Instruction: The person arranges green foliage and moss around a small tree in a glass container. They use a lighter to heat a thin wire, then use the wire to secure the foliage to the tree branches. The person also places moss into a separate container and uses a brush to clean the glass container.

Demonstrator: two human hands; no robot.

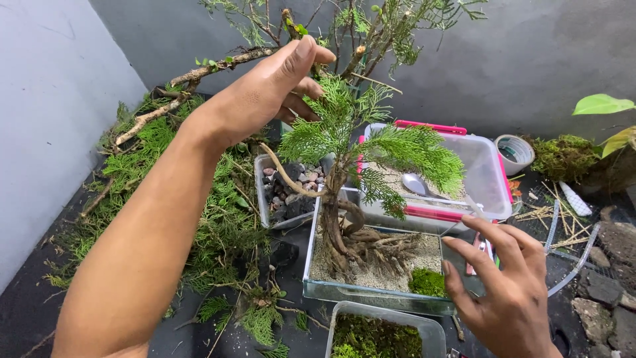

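A small conifer tree (344,132) with a twisted trunk and bare roots stands in a shallow glass tray (371,292) filled with pale sand and a patch of green moss (427,282). My left hand (265,93) reaches over from the left and pinches the top foliage of the tree. My right hand (500,292) rests against the right end of the glass tray, fingers spread along its wall.
Cut green sprigs and a bare branch (199,73) lie at the left. A small tray of pebbles (285,192), a clear box with pink clips (457,172) holding a spoon, a moss container (377,335), a tape roll (515,152) and stones (606,285) surround the tray.
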